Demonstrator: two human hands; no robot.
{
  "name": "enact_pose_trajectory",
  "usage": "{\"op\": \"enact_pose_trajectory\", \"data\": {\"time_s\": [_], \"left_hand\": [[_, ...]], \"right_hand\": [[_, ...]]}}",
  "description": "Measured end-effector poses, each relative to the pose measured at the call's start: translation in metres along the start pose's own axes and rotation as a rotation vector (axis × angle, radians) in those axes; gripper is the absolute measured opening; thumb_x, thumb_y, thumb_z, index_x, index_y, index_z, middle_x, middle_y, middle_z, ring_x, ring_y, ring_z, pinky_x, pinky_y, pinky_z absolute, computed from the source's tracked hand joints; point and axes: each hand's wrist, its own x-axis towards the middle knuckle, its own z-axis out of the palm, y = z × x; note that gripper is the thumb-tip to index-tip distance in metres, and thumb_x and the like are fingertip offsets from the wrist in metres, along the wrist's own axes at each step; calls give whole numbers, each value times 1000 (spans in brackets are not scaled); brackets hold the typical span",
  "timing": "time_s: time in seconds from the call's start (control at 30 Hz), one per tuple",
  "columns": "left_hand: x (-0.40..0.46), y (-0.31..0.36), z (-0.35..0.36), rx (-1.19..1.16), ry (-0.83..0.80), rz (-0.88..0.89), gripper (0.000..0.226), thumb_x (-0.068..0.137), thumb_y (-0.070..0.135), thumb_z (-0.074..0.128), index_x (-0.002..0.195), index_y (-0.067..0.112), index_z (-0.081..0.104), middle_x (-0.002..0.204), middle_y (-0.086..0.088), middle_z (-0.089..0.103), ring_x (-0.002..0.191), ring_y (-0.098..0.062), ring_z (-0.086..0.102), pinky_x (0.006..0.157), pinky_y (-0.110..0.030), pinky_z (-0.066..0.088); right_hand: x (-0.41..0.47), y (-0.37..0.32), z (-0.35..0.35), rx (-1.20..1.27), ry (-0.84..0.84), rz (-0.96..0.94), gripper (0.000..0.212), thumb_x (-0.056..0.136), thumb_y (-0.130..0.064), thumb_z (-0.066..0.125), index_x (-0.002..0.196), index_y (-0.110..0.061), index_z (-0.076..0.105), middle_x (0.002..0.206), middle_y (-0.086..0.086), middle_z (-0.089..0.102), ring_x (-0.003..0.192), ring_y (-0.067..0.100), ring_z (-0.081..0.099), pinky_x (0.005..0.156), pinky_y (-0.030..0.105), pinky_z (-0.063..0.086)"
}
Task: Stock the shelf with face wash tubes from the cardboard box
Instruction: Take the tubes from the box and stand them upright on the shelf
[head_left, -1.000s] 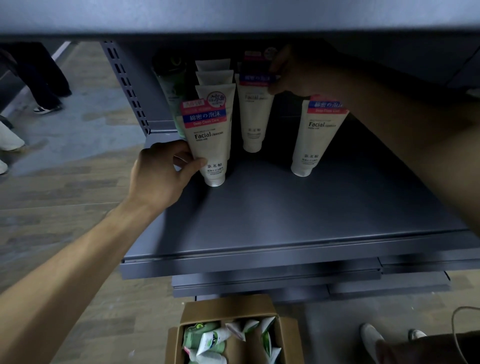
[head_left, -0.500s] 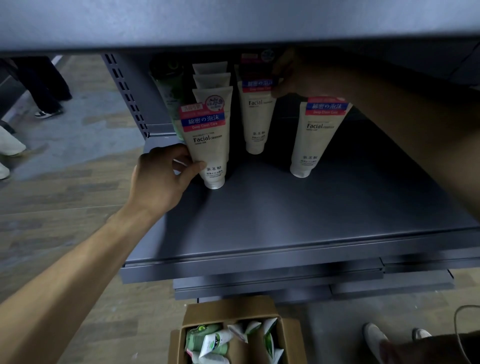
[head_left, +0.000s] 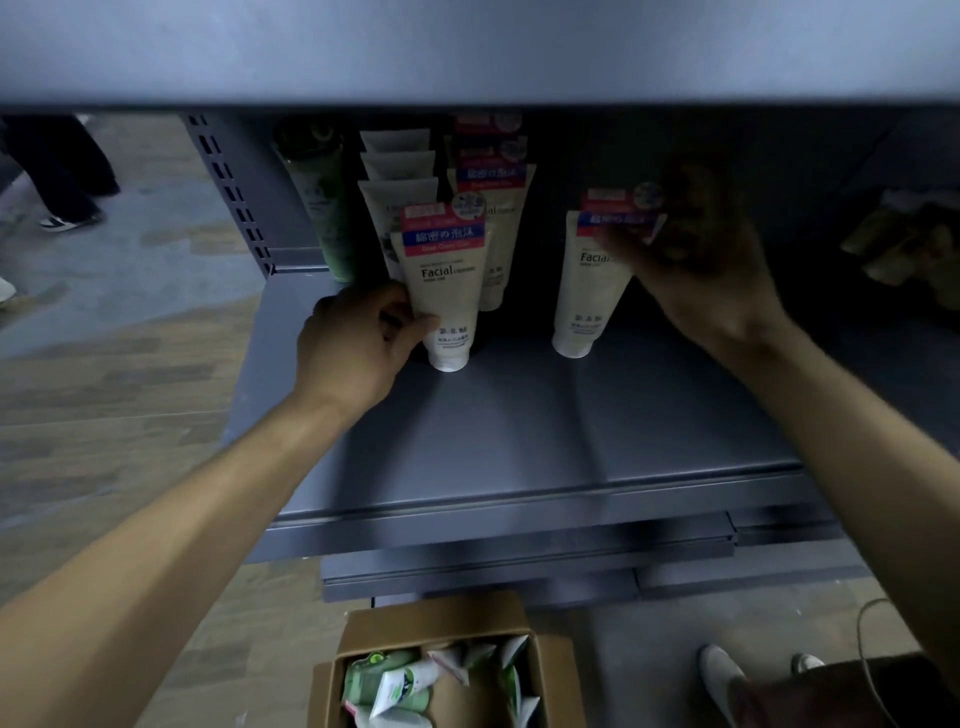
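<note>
Cardboard box (head_left: 441, 670), floor, below both hands: mixed tubes remain. Shelf (head_left: 519, 447): left hand (head_left: 358, 348) fingers grasp front facial cleanser tube (head_left: 447, 291); right hand (head_left: 691, 260), blurred, pinches right tube (head_left: 582, 291) top. Step: straightening rows; next, restock from box.
</note>
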Motion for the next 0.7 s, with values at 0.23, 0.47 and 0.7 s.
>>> {"op": "enact_pose_trajectory", "data": {"time_s": [0.23,0.47,0.7], "left_hand": [[16,17,16,-29,-41,-62,21,88,42,65,92,21,69,82,12,69,80,-15,68,77,-37,54],[21,24,25,-103,-55,-96,21,89,35,66,95,14,67,90,5,71,74,-19,69,74,-42,56],[26,34,27,-130,-86,-100,23,90,33,66,98,11,67,87,5,70,66,-12,68,72,-38,57]], "right_hand": [[-26,53,11,-96,-197,194,67,70,-32,86,127,-20,52,117,-9,66,105,8,66,90,32,56],[-26,57,17,-196,-167,134,51,78,-29,81,121,-13,59,112,-3,70,95,9,68,81,21,55],[-49,50,10,-169,-245,122,51,79,-33,79,124,-19,59,111,-12,68,97,-2,66,81,12,52]]}}
